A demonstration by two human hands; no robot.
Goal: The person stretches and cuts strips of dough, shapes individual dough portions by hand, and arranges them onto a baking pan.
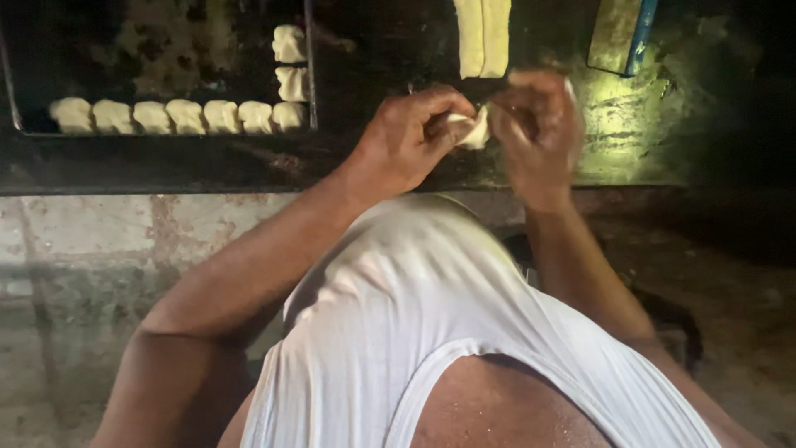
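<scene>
Both hands pinched one dough piece [474, 131]: left hand [410, 137] and right hand [535, 124] fingertips pressed together on opposite ends. Dough judged soft, light, pliable, likely tacky; hold gently at ends.

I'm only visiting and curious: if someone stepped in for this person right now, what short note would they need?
Left hand and right hand: both pinch one small piece of dough between them, above the dark work surface.
Done: shaped dough pieces sit in a row along the near edge of the dark tray, with two more up its right side.
Left: the piece in hand is not yet on the tray; two long strips of dough lie uncut behind the hands.
</scene>
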